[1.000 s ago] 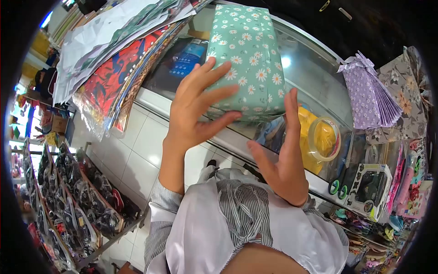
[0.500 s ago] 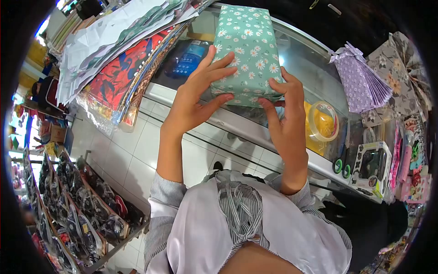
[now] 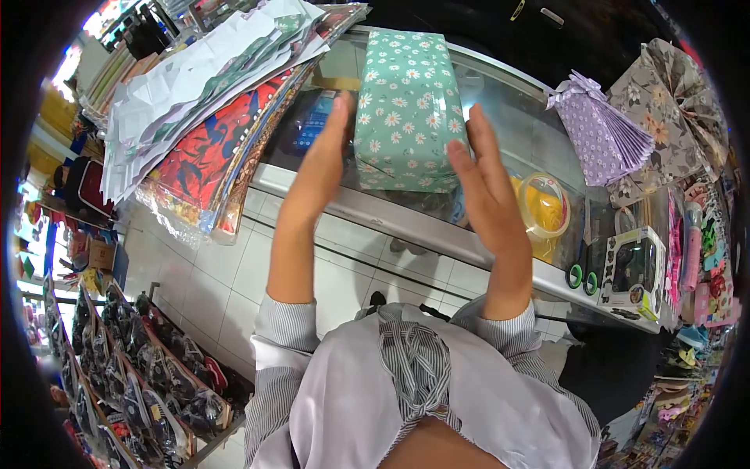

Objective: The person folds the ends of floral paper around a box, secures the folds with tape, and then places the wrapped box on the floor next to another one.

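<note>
A box wrapped in green daisy-patterned paper [image 3: 408, 117] stands on the glass counter in front of me. My left hand [image 3: 319, 172] is just left of it, fingers stretched out and seen edge-on, with a small gap to the paper. On the other side, my right hand [image 3: 491, 191] has its fingers extended along the box's right face. The index fingertip is at the lower right edge; whether it touches is hard to tell. Neither hand grips anything.
A roll of clear tape [image 3: 544, 205] and green-handled scissors [image 3: 582, 277] lie to the right. Beyond are a pleated purple wrapped package [image 3: 601, 133] and a boxed toy [image 3: 634, 273]. Paper sheets [image 3: 203, 86] pile up at left, over a red patterned bag [image 3: 226, 144]. Slippers [image 3: 133, 367] hang below.
Both hands have come off the box's front corners and moved outward to its sides, fingers straightening. The box's front face now shows more fully and sits lower in view.
</note>
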`<state>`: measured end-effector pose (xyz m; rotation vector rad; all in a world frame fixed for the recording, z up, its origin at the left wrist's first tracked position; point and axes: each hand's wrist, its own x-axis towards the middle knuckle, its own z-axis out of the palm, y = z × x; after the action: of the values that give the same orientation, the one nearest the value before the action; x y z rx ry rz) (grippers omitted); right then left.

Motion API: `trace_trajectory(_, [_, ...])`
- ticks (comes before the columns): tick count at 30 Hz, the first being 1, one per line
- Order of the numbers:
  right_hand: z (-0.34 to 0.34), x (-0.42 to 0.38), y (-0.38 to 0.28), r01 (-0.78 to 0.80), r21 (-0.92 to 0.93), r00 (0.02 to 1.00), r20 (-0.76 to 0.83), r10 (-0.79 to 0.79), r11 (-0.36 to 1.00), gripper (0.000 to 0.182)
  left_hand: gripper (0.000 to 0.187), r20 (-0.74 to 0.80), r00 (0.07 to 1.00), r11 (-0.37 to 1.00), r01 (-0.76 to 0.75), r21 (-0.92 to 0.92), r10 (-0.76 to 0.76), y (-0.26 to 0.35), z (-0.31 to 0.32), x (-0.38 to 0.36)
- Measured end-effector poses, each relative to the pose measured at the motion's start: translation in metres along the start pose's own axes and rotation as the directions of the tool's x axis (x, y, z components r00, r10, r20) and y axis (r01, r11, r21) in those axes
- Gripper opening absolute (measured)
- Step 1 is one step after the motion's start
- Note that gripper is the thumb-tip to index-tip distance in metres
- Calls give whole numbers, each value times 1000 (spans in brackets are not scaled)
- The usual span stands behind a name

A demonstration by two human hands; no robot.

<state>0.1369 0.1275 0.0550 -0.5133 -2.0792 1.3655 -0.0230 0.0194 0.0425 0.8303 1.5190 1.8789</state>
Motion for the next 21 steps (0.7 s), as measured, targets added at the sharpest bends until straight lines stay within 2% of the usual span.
trace_trajectory(1, [5, 0, -2, -35, -27, 999, 7, 36, 999, 67, 66, 61, 994, 980, 98, -171, -89, -1, 5, -1])
trace_trajectory(3, [13, -1, 5, -22, 20, 1000, -8, 22, 1000, 69, 64, -4, 998, 981, 62, -186, -63, -4, 16, -4])
trace_trajectory(5, [16, -1, 4, 79, 150, 997, -10, -79, 985, 68, 59, -54, 997, 981, 36, -188, -47, -11, 13, -4])
trace_trajectory(8, [20, -3, 6, 116, 268, 992, 8, -122, 957, 69, 58, -100, 993, 965, 33, -262, -61, -11, 3, -3])
trace_trajectory(11, [27, -8, 14, 157, 144, 983, 74, -169, 977, 71, 72, -111, 992, 996, 49, -73, -57, -3, -2, -4])
trace_trajectory(14, [30, -9, 16, 196, 129, 976, 73, -206, 972, 74, 75, -93, 988, 982, 111, -154, -126, 5, 2, -10])
trace_trajectory(17, [29, -7, 20, 232, 82, 969, 68, -238, 969, 69, 73, -91, 989, 980, 100, -170, -117, 4, 2, -9])
trace_trajectory(20, [28, -8, 18, 288, -85, 957, 54, -284, 954, 74, 73, -138, 989, 992, 39, -121, -56, -12, -10, -5])
trace_trajectory(21, [30, -9, 19, 262, -20, 964, 46, -260, 965, 75, 73, -122, 990, 993, 55, -109, -68, -9, -8, -4])
